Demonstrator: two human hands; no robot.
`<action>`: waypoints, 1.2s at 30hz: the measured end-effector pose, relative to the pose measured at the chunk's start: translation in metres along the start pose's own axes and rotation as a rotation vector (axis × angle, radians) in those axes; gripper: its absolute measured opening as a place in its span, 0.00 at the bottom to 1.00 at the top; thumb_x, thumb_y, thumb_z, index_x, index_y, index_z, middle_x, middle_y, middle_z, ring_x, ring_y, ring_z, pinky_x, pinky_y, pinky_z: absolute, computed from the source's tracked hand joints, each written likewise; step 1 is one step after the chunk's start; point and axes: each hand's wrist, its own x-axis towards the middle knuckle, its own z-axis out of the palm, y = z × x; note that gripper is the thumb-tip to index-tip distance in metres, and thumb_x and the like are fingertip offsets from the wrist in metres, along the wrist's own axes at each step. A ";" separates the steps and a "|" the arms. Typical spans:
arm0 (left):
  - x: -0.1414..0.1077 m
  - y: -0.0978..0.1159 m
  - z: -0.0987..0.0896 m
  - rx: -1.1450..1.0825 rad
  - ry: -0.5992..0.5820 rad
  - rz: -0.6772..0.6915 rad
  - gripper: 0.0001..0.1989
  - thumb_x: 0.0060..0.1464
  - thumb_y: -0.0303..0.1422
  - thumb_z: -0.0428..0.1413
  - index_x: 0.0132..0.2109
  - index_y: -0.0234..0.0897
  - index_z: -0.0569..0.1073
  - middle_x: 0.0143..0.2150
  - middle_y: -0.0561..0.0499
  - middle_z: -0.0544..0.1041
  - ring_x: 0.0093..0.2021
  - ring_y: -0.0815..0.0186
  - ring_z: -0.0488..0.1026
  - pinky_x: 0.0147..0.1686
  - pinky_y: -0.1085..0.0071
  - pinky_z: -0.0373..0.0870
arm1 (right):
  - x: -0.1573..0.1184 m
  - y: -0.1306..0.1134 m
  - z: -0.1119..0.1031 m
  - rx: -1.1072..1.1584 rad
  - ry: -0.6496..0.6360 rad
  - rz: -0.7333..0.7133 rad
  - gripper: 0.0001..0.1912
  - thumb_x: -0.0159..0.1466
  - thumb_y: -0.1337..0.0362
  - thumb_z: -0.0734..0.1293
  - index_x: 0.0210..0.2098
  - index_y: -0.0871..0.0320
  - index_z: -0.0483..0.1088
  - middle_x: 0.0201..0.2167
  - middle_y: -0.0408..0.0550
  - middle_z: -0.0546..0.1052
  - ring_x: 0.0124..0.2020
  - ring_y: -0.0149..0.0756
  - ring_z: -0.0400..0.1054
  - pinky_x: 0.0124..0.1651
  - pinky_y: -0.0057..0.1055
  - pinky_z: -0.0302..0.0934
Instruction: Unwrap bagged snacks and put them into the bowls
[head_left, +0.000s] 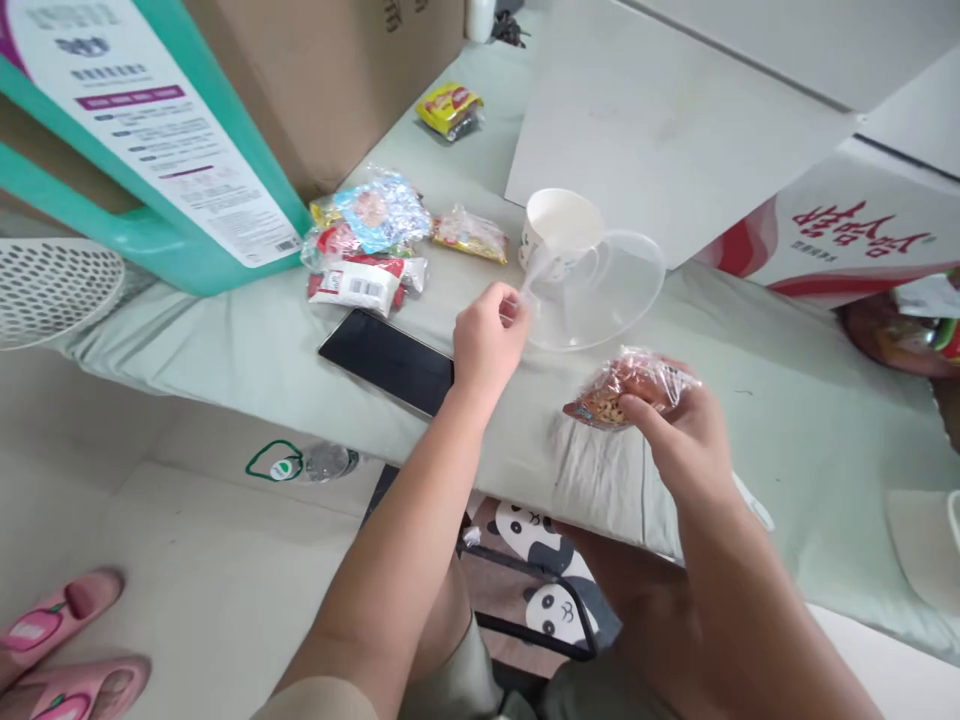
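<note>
My left hand [487, 338] pinches the near rim of a clear plastic lid [600, 295], which is tilted up off the pale green cloth [247, 340]. Just behind the lid stands a white paper cup [559, 222]. My right hand [679, 430] holds a clear snack bag [626, 385] with reddish-brown contents, a little to the right of the lid and close above the cloth.
A black phone [390, 360] lies left of my left hand. Several snack packets [367, 240] sit behind it, one more yellow packet [450, 108] farther back. Cardboard boxes, a teal box and a red-and-white carton [847, 235] ring the surface. A bottle [311, 463] and pink slippers [60, 650] lie on the floor.
</note>
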 end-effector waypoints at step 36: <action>-0.086 0.031 0.136 -0.489 -0.771 -0.161 0.33 0.57 0.44 0.62 0.67 0.51 0.62 0.57 0.46 0.80 0.50 0.61 0.80 0.47 0.66 0.78 | -0.027 0.046 -0.068 0.420 0.239 0.186 0.22 0.70 0.44 0.60 0.51 0.53 0.71 0.51 0.53 0.80 0.51 0.44 0.76 0.53 0.42 0.72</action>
